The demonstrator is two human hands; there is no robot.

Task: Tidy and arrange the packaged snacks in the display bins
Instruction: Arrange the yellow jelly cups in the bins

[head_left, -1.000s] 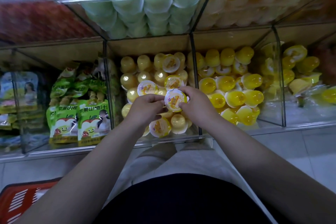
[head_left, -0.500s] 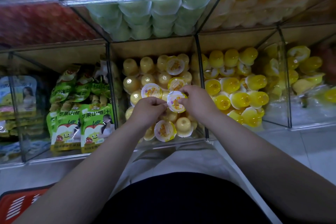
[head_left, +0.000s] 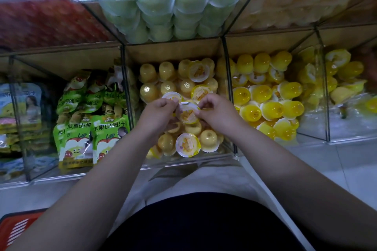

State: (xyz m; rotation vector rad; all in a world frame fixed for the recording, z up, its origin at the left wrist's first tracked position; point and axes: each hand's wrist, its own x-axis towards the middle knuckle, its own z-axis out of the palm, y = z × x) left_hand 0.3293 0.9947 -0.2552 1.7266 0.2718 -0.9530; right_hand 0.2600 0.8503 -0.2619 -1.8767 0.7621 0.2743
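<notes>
Left hand [head_left: 158,112], right hand [head_left: 218,111]: close, curled.

Place: a shop, seen at its snack display.
Shelving: clear display bins [head_left: 230,91] stood side by side in two tiers.
Stock: each bin was piled with one product: yellow jelly cups [head_left: 271,108], green jelly cups [head_left: 155,6], printed juice pouches [head_left: 110,140].
Floor: pale tiles [head_left: 357,169], with a red basket [head_left: 18,228] at the corner.
</notes>
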